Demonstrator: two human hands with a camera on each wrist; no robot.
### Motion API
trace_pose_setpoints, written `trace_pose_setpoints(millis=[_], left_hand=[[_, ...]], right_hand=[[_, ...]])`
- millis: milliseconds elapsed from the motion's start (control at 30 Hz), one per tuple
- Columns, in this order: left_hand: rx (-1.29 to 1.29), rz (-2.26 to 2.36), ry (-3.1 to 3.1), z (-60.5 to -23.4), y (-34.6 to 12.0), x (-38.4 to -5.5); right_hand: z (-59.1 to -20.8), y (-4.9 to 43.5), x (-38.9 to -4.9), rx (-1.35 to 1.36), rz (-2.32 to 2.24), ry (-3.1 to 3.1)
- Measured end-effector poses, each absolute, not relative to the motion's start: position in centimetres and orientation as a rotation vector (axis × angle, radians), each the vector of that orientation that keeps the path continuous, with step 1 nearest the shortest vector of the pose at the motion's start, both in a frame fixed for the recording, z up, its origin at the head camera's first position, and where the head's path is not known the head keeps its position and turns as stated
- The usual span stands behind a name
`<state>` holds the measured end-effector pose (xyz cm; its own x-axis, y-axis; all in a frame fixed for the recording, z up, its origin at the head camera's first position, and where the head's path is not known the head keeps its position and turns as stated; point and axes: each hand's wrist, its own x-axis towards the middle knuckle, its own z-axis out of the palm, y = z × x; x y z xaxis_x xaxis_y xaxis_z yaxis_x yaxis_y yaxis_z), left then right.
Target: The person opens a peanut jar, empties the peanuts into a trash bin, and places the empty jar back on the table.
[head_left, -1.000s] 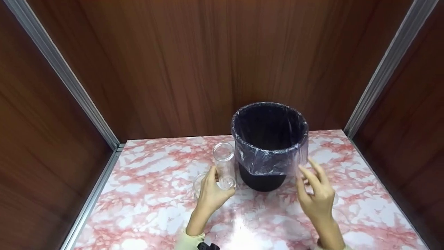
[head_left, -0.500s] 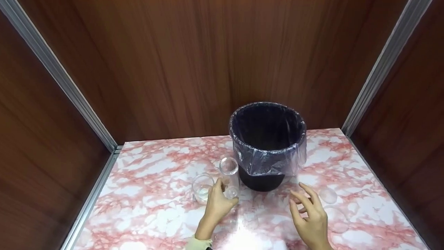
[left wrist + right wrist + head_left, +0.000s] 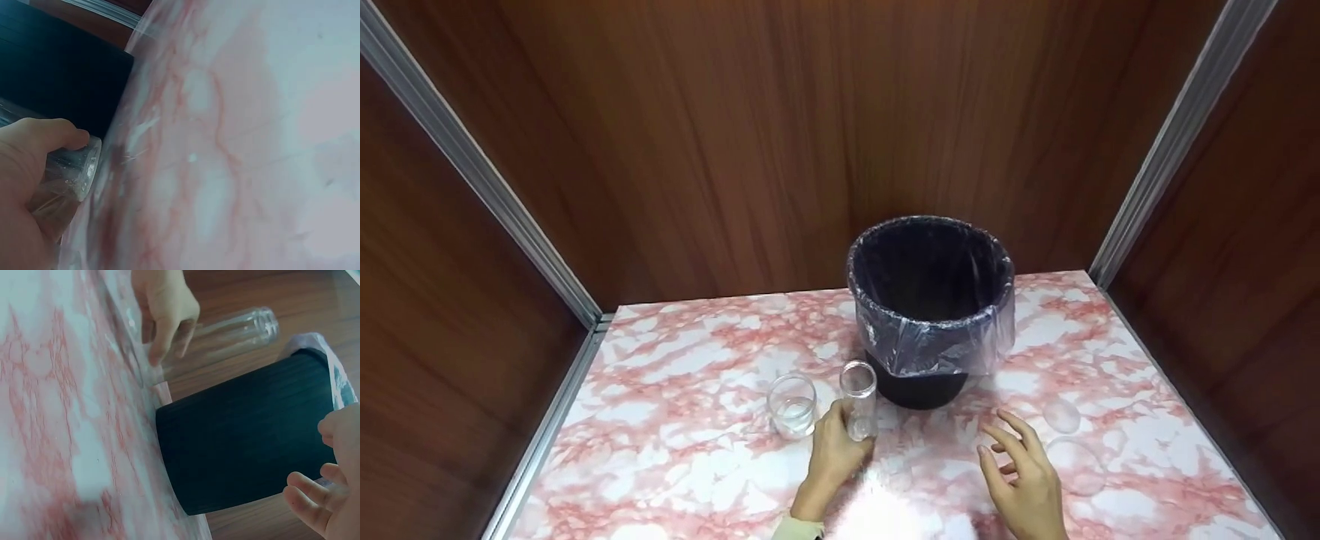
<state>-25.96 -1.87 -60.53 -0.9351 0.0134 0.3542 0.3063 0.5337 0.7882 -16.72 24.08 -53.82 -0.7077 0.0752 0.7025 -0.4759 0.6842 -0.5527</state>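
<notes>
My left hand [image 3: 838,450] grips a tall clear bottle [image 3: 859,386] low on its side, just left of the bin's base. The bottle stands nearly upright, its base at or close to the tabletop; in the right wrist view the bottle [image 3: 236,336] shows a ridged, uncapped mouth. A black bin [image 3: 922,390] with a translucent bag folded over its rim stands behind, between the hands. My right hand [image 3: 1024,480] hovers in front of the bin's right side, fingers loosely bent and holding nothing.
Left of the bottle stands a clear cup [image 3: 793,407], perhaps with some liquid inside. A faint clear disc [image 3: 1062,415] lies right of the bin, a fainter round outline nearer. Brown wooden panels [image 3: 735,150] enclose the marbled table [image 3: 697,420] at the back and sides.
My left hand has brought the bottle down and nearer, clear of the cup. My right hand has drawn back from the bag's edge toward the front. The view has shifted slightly.
</notes>
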Motion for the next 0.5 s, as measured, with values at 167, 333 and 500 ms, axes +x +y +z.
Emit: trace_pose_setpoints(millis=[167, 333, 500], left_hand=[[-0.244, -1.322, -2.500, -61.05, -1.69, -25.77], [-0.260, -1.332, -2.476, -61.38, -1.61, -25.83], [-0.316, -1.418, -2.456, -61.52, -1.76, -25.08]], right_hand=[[-53.99, 23.94, -16.59, 0.362, 1.027, -2.174], [-54.13, 23.87, -16.61, 0.379, 1.025, -2.171], [-53.66, 23.90, -16.68, 0.382, 0.993, -2.180]])
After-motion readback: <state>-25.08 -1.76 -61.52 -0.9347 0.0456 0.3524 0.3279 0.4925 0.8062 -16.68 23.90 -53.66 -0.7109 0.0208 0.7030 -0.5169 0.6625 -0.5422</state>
